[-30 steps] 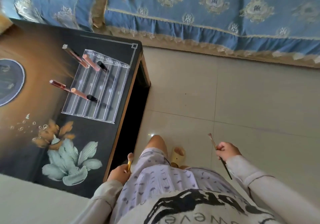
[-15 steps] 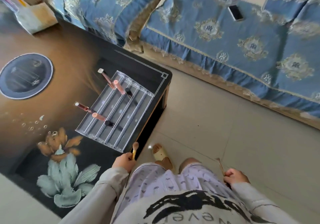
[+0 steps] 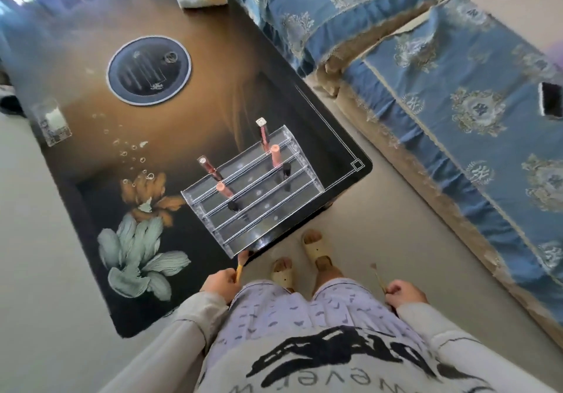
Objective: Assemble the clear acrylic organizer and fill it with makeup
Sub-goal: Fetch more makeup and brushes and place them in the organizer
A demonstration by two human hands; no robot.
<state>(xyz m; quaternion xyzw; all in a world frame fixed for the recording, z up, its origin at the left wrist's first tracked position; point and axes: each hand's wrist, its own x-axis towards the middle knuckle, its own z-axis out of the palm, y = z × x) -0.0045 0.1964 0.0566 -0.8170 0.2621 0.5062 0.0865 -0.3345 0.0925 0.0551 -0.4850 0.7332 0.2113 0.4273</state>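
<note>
Acrylic organizer with six tubes, left fingers gripping one fluffy brush, right fingers gripping one thin brush

You've stepped up to the worktop; the organizer now sits just ahead of you. The brush in your left grip has reached its near corner, and your right grip has drawn its thin brush closer in.

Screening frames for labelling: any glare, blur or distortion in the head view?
Head view: window glare washes the table top left; wide-angle bending curves its edge and the sofa; the phone at the right border is smeared; the organizer, left hand and right hand are readable.
</note>
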